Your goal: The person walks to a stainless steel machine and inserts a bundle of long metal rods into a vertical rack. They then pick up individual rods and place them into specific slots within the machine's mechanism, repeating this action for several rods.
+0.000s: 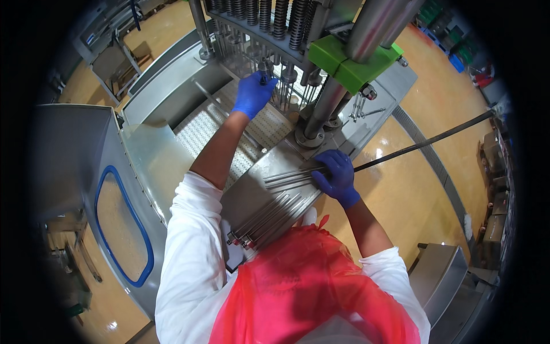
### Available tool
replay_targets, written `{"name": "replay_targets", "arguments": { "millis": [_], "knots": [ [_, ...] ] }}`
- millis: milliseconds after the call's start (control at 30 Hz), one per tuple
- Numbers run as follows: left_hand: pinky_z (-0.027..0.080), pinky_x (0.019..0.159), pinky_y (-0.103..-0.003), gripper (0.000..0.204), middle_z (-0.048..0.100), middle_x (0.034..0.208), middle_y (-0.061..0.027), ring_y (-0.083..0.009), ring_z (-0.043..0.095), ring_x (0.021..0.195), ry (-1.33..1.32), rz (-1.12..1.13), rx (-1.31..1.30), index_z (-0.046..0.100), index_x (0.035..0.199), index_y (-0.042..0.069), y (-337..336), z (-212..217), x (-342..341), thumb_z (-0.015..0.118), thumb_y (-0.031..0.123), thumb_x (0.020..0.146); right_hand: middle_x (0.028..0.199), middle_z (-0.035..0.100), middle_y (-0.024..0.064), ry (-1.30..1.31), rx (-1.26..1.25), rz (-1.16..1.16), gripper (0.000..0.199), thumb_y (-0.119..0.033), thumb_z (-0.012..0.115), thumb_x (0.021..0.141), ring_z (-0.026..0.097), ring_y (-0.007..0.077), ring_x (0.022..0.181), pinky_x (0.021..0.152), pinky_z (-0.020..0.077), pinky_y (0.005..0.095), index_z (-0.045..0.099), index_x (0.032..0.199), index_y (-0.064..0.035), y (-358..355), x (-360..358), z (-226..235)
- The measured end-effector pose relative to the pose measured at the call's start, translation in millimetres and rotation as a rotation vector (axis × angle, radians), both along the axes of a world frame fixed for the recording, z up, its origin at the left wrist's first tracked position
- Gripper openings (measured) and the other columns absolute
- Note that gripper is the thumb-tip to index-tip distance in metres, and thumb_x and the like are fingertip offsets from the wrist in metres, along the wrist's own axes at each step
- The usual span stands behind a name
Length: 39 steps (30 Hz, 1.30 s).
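Rods: your thin metal rods (291, 177) lay over the steel ledge (246, 198), their right ends under your right hand (335, 175).
Right fingers: curled around those ends.
Left fingers: your left hand (252, 94) reached a metal holder (265, 66) below the springs (281, 17); whether it gripped, you could not tell.
Handling: likely stiff, slick and light singly; mid-length seemed your surest hold.
Direction: free tips pointed left, long axis nearly crosswise to you.
Second bunch (275, 218): slanted, red-marked ends toward your lower left.
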<state>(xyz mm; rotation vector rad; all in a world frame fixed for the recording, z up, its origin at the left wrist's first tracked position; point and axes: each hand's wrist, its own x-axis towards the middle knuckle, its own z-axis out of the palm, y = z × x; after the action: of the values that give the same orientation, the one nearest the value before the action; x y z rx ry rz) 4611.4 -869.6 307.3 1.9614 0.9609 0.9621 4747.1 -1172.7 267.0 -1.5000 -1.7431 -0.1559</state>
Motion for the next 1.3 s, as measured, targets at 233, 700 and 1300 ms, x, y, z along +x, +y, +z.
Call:
{"name": "replay_targets", "arguments": {
  "millis": [233,700,1300],
  "knots": [
    [0.053,0.076,-0.035,0.032,0.075,0.091,-0.0164,-0.0225,0.071,0.083,0.054,0.009,0.003,0.073,0.106,0.001,3.7,1.6,-2.4,0.078,0.027,0.088,0.1,0.068,0.0132,-0.005,-0.036,0.035,0.036,-0.031,0.076,0.078,0.064,0.0348,0.095,0.085,0.0479,0.0436,0.068,0.104,-0.0074,-1.5,0.8,4.1],
    [0.049,0.064,-0.034,0.031,0.067,0.071,-0.0085,-0.0154,0.057,0.061,-0.05,-0.001,0.031,0.074,0.098,0.001,-2.2,21.2,-15.4,0.081,0.029,0.085,0.106,0.066,0.0143,-0.146,-0.311,-0.022,0.031,-0.018,0.076,0.084,0.066,0.0349,0.093,0.081,0.0551,0.041,0.062,0.108,-0.0049,-13.9,1.8,32.5],
    [0.05,0.082,-0.03,0.055,0.071,0.1,-0.0066,-0.012,0.06,0.089,0.024,-0.231,-0.141,0.066,0.123,-0.006,10.3,34.5,-22.4,0.08,0.032,0.087,0.112,0.065,0.0154,0.022,-0.352,0.335,0.029,-0.014,0.072,0.083,0.061,0.0354,0.109,0.092,0.0511,0.046,0.066,0.111,-0.0101,5.3,-15.3,27.3]
  ]
}}
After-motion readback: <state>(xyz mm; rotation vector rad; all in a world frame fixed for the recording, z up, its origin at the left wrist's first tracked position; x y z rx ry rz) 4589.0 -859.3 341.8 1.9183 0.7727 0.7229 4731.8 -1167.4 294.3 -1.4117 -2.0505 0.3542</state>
